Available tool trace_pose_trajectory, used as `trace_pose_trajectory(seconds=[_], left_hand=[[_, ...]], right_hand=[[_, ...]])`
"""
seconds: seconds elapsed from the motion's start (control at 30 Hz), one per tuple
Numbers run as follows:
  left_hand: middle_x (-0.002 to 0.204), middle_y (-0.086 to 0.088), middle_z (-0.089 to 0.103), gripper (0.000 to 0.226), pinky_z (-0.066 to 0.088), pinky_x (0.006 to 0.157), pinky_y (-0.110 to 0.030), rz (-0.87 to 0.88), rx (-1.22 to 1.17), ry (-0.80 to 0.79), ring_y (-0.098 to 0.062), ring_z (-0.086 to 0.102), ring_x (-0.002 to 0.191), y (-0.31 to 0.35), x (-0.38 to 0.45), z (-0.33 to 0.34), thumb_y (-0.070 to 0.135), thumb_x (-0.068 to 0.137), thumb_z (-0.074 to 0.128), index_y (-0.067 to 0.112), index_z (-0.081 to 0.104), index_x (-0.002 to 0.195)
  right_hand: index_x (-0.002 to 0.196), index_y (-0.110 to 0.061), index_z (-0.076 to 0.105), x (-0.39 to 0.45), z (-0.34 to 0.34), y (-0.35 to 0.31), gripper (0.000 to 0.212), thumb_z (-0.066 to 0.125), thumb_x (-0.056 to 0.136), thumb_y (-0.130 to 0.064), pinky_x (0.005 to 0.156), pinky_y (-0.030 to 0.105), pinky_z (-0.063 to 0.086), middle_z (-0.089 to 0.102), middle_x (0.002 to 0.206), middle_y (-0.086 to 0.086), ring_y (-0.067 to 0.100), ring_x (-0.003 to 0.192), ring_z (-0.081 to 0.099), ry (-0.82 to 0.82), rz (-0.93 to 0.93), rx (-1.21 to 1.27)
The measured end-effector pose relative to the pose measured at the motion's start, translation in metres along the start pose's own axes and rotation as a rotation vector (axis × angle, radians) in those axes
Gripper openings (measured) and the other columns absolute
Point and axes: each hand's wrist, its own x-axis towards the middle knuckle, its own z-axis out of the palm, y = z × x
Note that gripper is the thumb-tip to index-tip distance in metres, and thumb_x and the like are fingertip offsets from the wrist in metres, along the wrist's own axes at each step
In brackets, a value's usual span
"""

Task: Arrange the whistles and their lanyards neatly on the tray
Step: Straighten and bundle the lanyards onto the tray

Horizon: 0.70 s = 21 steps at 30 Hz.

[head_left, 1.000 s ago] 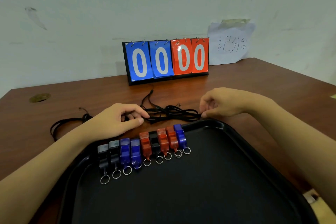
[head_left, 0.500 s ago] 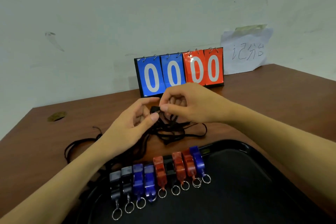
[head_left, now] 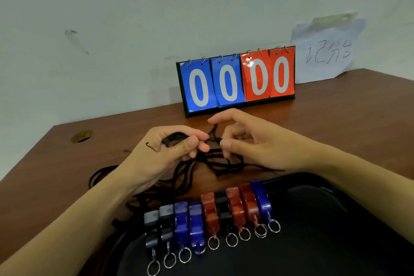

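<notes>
Above a brown table [head_left: 67,186], the left hand [head_left: 165,154] grips bunched black lanyards [head_left: 215,163] while the right hand [head_left: 251,141] pinches one cord. Nine whistles [head_left: 210,215] line the black tray's [head_left: 324,242] far edge, before a scoreboard [head_left: 237,80].

Blue, red, black whistles [head_left: 208,219] (black tray [head_left: 324,231], black lanyards [head_left: 219,163]).

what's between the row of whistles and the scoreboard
In the head view, both hands, left hand and right hand, working the tangled black lanyards over the table.
</notes>
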Motion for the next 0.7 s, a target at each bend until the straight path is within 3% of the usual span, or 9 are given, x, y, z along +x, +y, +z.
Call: trace_pose_trajectory(seconds=[0.1,0.2,0.3,0.37,0.43,0.5,0.6,0.7], left_hand=[[0.082,-0.005,0.077,0.045,0.055,0.068,-0.018,-0.059,-0.091,0.071,-0.009,0.064,0.071,-0.004,0.002,-0.008,0.05,0.07,0.085,0.015,0.084,0.098],[0.079,-0.003,0.069,0.029,0.05,0.061,-0.019,-0.088,-0.188,0.184,-0.009,0.055,0.066,-0.007,0.004,-0.014,0.039,0.08,0.07,0.014,0.083,0.086],[0.111,-0.002,0.071,0.034,0.047,0.063,-0.021,-0.136,-0.278,0.273,-0.007,0.058,0.074,-0.005,0.004,-0.018,0.034,0.094,0.055,0.017,0.078,0.076],[0.123,0.003,0.075,0.043,0.047,0.067,-0.022,-0.162,-0.4,0.275,-0.007,0.066,0.086,-0.005,0.004,-0.024,0.033,0.103,0.046,0.022,0.075,0.073],[0.096,0.006,0.076,0.042,0.047,0.064,-0.021,-0.178,-0.515,0.285,-0.009,0.065,0.08,-0.007,0.005,-0.029,0.035,0.105,0.044,0.023,0.07,0.073],[0.068,0.007,0.056,0.035,0.046,0.062,-0.021,-0.193,-0.525,0.286,-0.008,0.05,0.064,-0.011,0.005,-0.031,0.039,0.1,0.049,0.022,0.069,0.077],[0.059,0.005,0.042,0.026,0.041,0.065,-0.025,-0.232,-0.391,0.317,-0.01,0.041,0.058,-0.016,0.005,-0.032,0.036,0.097,0.052,0.013,0.064,0.099],[0.058,0.004,0.041,0.021,0.044,0.058,-0.021,-0.244,-0.349,0.32,-0.009,0.04,0.055,-0.018,0.002,-0.033,0.03,0.101,0.05,0.011,0.056,0.098]], right_hand=[[0.112,-0.051,0.063,0.001,-0.009,0.008,0.03,0.05,0.105,-0.026,0.085,0.016,0.051,0.068,0.086,-0.009,0.002,0.09,0.066,0.167,-0.049,-0.052],[0.106,-0.047,0.067,0.0,-0.018,0.024,0.027,0.052,0.103,-0.025,0.085,0.007,0.049,0.069,0.087,-0.01,-0.001,0.096,0.065,0.29,-0.022,-0.064],[0.106,-0.029,0.073,-0.001,-0.023,0.037,0.019,0.055,0.101,-0.028,0.086,0.01,0.05,0.071,0.087,-0.021,-0.01,0.099,0.063,0.391,0.041,-0.002],[0.105,-0.031,0.074,-0.001,-0.022,0.043,0.018,0.057,0.101,-0.029,0.089,0.014,0.048,0.072,0.089,-0.016,-0.007,0.102,0.063,0.45,0.066,0.047],[0.105,-0.036,0.073,0.0,-0.022,0.045,0.017,0.058,0.1,-0.03,0.091,0.018,0.048,0.073,0.089,-0.009,-0.002,0.102,0.064,0.497,0.076,0.09],[0.103,-0.038,0.073,-0.001,-0.022,0.045,0.017,0.058,0.1,-0.03,0.089,0.013,0.045,0.074,0.088,-0.007,-0.006,0.102,0.063,0.533,0.08,0.113],[0.1,-0.037,0.073,-0.002,-0.024,0.046,0.017,0.058,0.1,-0.028,0.087,0.012,0.049,0.074,0.084,-0.012,-0.012,0.094,0.064,0.575,0.086,0.188],[0.105,-0.032,0.075,-0.002,-0.024,0.052,0.017,0.06,0.1,-0.029,0.084,0.021,0.058,0.074,0.084,-0.01,-0.001,0.088,0.068,0.605,0.117,0.256]])
